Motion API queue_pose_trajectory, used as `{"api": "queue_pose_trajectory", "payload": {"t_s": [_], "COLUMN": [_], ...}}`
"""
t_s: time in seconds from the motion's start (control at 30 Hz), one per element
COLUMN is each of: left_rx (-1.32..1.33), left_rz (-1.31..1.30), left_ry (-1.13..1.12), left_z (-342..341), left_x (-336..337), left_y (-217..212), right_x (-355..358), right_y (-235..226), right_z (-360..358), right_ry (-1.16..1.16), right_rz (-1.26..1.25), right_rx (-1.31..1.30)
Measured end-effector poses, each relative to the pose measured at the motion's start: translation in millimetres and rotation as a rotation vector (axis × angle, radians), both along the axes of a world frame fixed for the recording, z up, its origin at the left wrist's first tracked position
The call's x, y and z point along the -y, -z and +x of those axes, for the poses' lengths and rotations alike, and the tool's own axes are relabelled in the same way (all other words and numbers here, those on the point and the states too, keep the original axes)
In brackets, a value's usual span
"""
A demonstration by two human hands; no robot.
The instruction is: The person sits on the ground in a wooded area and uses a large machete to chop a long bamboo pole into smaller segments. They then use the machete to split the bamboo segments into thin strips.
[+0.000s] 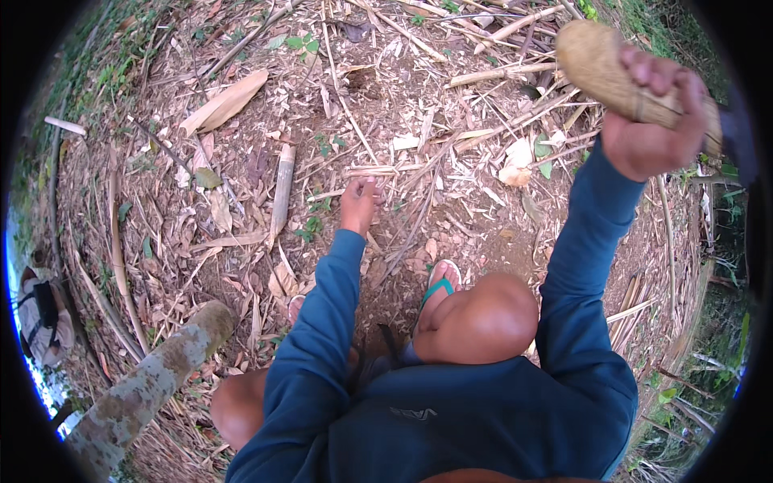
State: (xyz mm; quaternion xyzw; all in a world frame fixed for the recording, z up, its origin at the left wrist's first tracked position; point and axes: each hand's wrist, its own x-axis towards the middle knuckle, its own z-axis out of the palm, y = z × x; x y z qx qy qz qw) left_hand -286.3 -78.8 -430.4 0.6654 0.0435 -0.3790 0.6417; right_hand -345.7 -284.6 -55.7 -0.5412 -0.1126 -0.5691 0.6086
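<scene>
Wooden mallet (600, 68), stout, judged heavy and rigid, being held raised by its narrower handle end in the clamped right hand (651, 121), up and right of the left hand (358, 203), which is being pressed, fingers curled, into ground litter (241, 201).

Blue long-sleeved top (483, 419); a sandal (439, 286) with what seems a green strap.
</scene>
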Motion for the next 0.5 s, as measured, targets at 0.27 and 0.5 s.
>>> {"api": "queue_pose_trajectory", "payload": {"t_s": [0.27,0.5], "left_rx": [0.025,0.075], "left_rz": [-0.012,-0.081], "left_ry": [-0.006,-0.034], "left_z": [-8,-21], "left_x": [-2,7], "left_y": [-5,-6], "right_x": [44,28], "right_y": [321,234], "right_z": [11,24], "right_ry": [0.026,0.037], "right_rz": [0.292,0.179], "right_rx": [-1.044,-0.932]}}
